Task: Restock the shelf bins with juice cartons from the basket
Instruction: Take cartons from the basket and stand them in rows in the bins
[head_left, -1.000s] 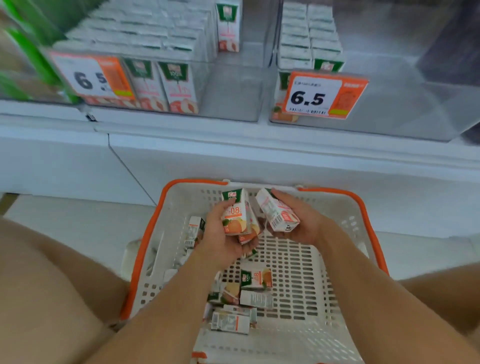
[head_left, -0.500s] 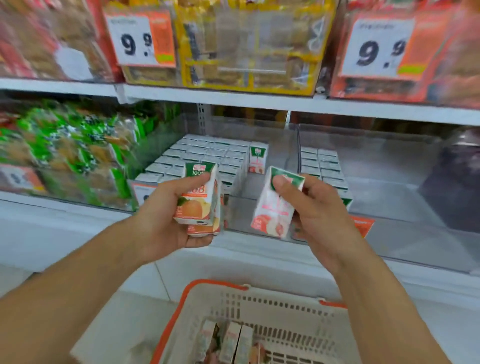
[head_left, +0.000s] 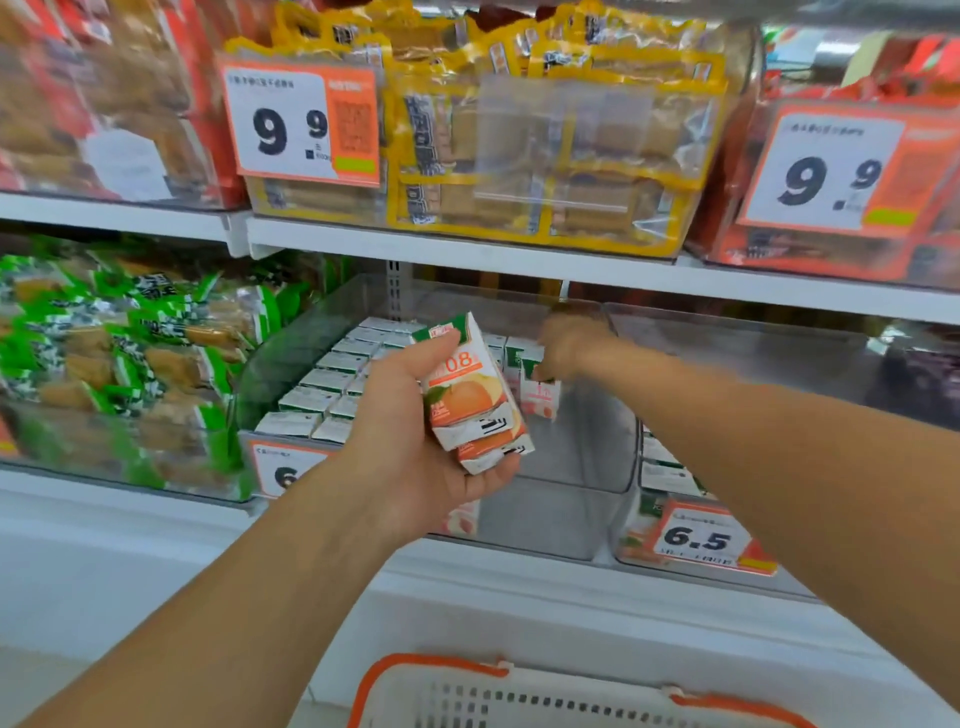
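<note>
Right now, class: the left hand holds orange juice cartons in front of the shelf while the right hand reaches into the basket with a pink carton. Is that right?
Not quite. The head view shows the right hand reaching into the clear bin on the shelf, not the basket, with the pink carton. The left hand does hold orange juice cartons.

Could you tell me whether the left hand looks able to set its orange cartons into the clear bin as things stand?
Probably yes: the clear bin is open on top with bare floor in front, though the right hand reaches in there now.
</note>
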